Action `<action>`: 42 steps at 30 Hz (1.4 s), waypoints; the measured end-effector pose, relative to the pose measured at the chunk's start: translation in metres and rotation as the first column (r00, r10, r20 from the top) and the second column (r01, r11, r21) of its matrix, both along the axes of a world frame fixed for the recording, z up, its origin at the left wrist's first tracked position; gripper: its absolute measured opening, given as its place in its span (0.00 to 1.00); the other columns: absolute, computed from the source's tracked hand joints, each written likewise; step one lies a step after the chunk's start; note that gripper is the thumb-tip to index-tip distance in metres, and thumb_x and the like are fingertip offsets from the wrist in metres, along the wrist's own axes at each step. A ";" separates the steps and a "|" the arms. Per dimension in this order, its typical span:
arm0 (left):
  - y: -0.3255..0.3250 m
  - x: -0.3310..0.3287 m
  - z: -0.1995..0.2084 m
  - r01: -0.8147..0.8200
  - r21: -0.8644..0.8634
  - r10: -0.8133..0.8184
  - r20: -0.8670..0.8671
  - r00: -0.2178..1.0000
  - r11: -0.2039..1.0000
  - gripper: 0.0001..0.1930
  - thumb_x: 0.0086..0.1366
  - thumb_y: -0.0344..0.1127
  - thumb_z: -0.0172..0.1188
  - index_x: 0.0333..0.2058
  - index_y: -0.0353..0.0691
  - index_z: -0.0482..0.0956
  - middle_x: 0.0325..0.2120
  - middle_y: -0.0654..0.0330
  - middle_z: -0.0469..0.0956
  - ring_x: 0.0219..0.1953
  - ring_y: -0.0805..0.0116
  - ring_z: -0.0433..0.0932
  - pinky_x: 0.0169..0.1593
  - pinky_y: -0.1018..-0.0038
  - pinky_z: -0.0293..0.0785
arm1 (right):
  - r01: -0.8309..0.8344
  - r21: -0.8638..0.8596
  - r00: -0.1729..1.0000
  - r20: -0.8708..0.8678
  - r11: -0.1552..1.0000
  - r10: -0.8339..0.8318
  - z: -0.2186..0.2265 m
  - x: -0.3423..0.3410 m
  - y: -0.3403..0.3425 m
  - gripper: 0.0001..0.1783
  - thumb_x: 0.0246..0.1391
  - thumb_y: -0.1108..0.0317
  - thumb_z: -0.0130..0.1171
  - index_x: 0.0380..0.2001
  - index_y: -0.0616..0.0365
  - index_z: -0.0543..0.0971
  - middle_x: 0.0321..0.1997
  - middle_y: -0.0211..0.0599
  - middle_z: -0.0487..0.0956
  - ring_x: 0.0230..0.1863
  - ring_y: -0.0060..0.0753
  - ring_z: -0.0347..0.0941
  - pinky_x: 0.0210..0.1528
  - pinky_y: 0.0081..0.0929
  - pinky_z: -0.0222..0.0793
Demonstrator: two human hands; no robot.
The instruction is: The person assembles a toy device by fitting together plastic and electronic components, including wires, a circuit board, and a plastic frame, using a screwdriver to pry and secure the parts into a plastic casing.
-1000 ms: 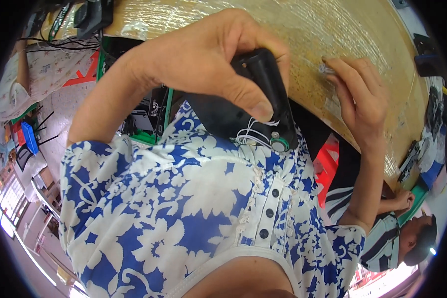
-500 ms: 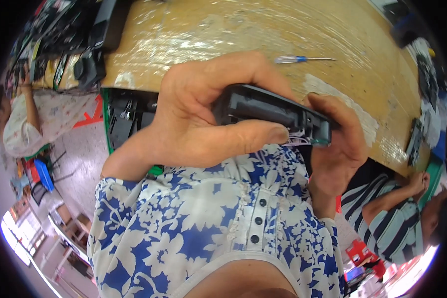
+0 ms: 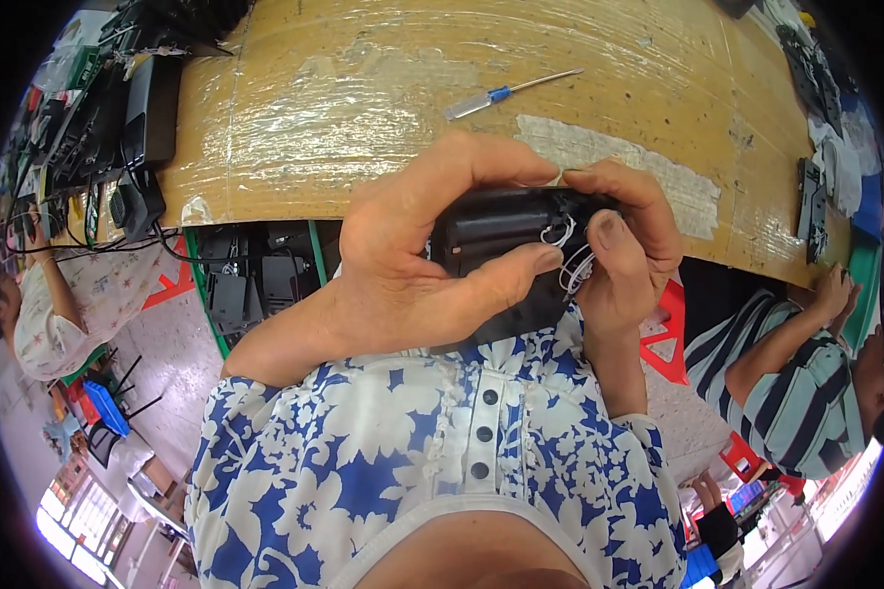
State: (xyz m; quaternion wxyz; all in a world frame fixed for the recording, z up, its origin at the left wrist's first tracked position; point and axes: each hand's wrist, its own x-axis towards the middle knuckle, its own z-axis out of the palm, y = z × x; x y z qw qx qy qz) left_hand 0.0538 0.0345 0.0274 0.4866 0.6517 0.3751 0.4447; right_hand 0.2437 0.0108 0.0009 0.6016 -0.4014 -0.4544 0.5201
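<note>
A black plastic housing [image 3: 491, 224] with a cylinder-shaped part inside is held up in front of my chest, over the near edge of the table. My left hand [image 3: 413, 245] grips its left side, fingers along the far edge and thumb across the near side. White wires [image 3: 578, 270] loop out at the housing's right end. There my right hand [image 3: 629, 240] closes round the housing, its thumb by the wires. A screwdriver [image 3: 506, 95] with a clear and blue handle lies on the table beyond both hands.
The wooden table [image 3: 344, 108] is covered in shiny clear film. Black parts and cables [image 3: 88, 147] pile up on the left, above a green-edged bin [image 3: 255, 280] of black pieces. One person [image 3: 54, 285] sits at left; another in a striped shirt [image 3: 786, 378] works at right.
The housing has tilted, so its inner face and white wires show more. My right thumb has come onto its near side, by the wires. The table view has shifted.
</note>
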 end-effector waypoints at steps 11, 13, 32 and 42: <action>0.003 0.005 0.000 -0.062 -0.098 0.070 0.087 0.994 0.993 0.19 0.54 0.25 0.70 0.45 0.31 0.78 0.37 0.55 0.82 0.36 0.72 0.83 0.40 0.79 0.78 | 0.010 -0.066 0.997 -0.081 0.998 -0.015 0.001 -0.004 0.010 0.16 0.55 0.72 0.61 0.46 0.67 0.76 0.44 0.44 0.79 0.47 0.30 0.75 0.54 0.27 0.69; 0.003 0.003 0.003 -0.005 -0.065 0.011 0.087 0.996 0.998 0.19 0.55 0.24 0.69 0.46 0.30 0.78 0.37 0.54 0.81 0.35 0.71 0.83 0.39 0.78 0.78 | -0.007 -0.031 0.987 -0.162 0.999 0.002 0.006 0.000 0.010 0.23 0.52 0.74 0.65 0.50 0.66 0.71 0.43 0.48 0.80 0.46 0.33 0.77 0.52 0.28 0.72; 0.003 0.006 0.007 0.141 -0.035 -0.135 0.139 0.981 0.989 0.22 0.60 0.23 0.69 0.52 0.29 0.71 0.45 0.52 0.80 0.46 0.72 0.80 0.52 0.76 0.75 | 0.107 0.343 0.982 0.111 0.933 -0.154 0.025 0.015 0.003 0.36 0.42 0.76 0.79 0.51 0.65 0.67 0.43 0.59 0.80 0.44 0.44 0.81 0.46 0.33 0.78; 0.007 0.002 0.006 0.211 -0.066 -0.192 0.223 0.956 0.975 0.25 0.58 0.27 0.68 0.53 0.29 0.71 0.49 0.47 0.79 0.53 0.64 0.78 0.59 0.69 0.71 | -0.215 0.569 0.867 0.485 0.794 -0.113 0.053 0.030 0.005 0.38 0.41 0.84 0.75 0.57 0.61 0.70 0.45 0.58 0.83 0.41 0.41 0.79 0.38 0.26 0.76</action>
